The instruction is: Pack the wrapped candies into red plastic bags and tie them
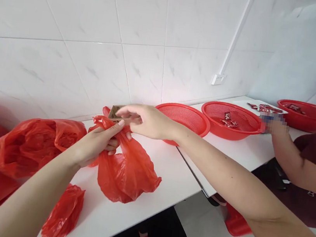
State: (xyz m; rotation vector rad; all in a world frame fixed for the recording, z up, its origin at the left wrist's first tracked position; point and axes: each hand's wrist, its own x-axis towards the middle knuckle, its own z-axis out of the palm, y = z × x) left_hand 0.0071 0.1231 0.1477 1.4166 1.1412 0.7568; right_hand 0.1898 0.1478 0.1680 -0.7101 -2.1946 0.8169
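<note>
A red plastic bag hangs bunched at its top over the white table, its lower part spread out. My left hand is closed on the gathered neck of the bag, thumb on top. My right hand is at the same bunched top, fingers curled and pinching the plastic; some fingertips are hidden. Just behind both hands stands a small brown cardboard box, partly covered by them. Another crumpled red bag lies near the front edge, below my left forearm.
Large red bags are heaped at the left. Red mesh baskets stand along the wall to the right; one basket holds small red packets. A co-worker's arm reaches over a white tray of packets. A gap splits the tables.
</note>
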